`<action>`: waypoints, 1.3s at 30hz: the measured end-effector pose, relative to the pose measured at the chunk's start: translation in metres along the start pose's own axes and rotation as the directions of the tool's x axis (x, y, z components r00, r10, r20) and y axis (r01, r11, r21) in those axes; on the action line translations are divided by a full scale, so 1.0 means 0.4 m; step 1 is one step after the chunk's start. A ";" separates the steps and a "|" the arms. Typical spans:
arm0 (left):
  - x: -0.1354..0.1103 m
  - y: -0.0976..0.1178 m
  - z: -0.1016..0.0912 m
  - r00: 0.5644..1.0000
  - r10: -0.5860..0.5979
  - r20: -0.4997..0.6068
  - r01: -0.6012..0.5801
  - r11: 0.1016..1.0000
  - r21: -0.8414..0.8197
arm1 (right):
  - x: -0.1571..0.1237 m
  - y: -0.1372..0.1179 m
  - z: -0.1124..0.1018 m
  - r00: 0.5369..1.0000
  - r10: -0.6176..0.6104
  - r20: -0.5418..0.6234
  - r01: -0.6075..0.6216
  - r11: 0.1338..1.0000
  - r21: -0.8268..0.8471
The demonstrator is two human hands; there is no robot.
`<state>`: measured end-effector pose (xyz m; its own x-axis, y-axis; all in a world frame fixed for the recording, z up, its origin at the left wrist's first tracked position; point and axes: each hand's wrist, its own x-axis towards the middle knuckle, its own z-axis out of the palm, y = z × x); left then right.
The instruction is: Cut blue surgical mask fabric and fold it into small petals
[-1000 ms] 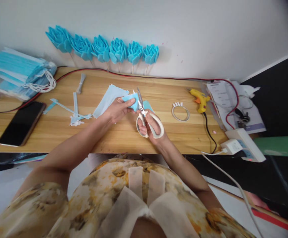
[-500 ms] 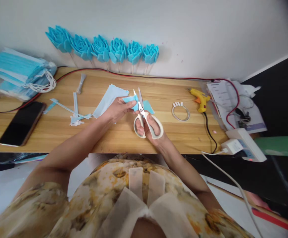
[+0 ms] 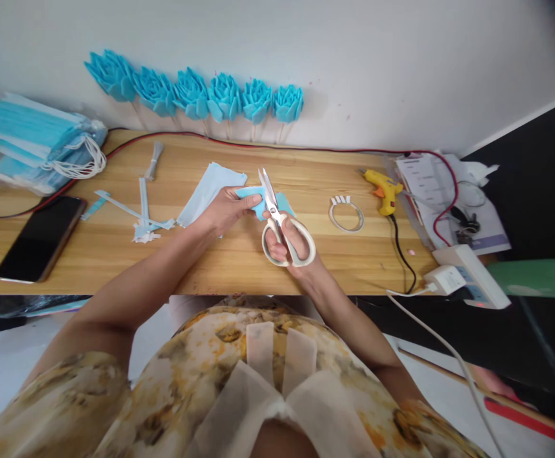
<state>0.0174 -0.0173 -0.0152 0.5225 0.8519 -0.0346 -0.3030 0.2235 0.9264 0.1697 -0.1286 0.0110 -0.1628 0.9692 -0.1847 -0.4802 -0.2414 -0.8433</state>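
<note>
Between the thumb and fingers of my left hand (image 3: 234, 208) is a small piece of blue mask fabric (image 3: 251, 192). My right hand (image 3: 291, 245) grips white-handled scissors (image 3: 274, 216), thumb and fingers through the loops. The scissor blades point away from me, nearly together, at the right edge of the held piece. Another blue fabric piece (image 3: 284, 203) shows behind the scissors; I cannot tell whether it joins the held one. Left of my hands lies a stack of pale blue fabric sheets (image 3: 210, 187).
Several blue fabric flowers (image 3: 224, 95) on sticks lean against the wall. A mask pile (image 3: 34, 137), a phone (image 3: 41, 238) and cut strips (image 3: 144, 203) lie left. To the right are a tape roll (image 3: 347, 216), a yellow glue gun (image 3: 383, 189) and a power strip (image 3: 473, 277).
The scissor blades and handles have come closer together at the blue fabric. My left hand keeps its hold with almost no movement. The whole view has shifted slightly.
</note>
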 end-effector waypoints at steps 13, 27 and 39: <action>-0.002 0.012 -0.001 0.995 0.005 -0.102 0.010 0.990 0.144 | -0.024 -0.004 0.016 0.966 -0.090 0.244 0.082 0.996 0.042; 0.013 0.020 0.000 0.977 -0.025 -0.211 0.019 0.999 -0.030 | -0.203 -0.106 -0.255 0.960 -0.278 0.046 -0.050 -0.329 -0.943; 0.009 0.021 0.008 0.980 -0.044 -0.196 0.032 0.998 -0.061 | -0.245 -0.151 -0.333 0.987 -0.160 -0.008 -0.071 -0.393 -0.917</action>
<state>0.0193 -0.0141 -0.0064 0.3688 0.9177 -0.1481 -0.3340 0.2795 0.9002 0.3297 -0.2024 0.0129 -0.0774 0.9957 -0.0513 0.9905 0.0709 -0.1182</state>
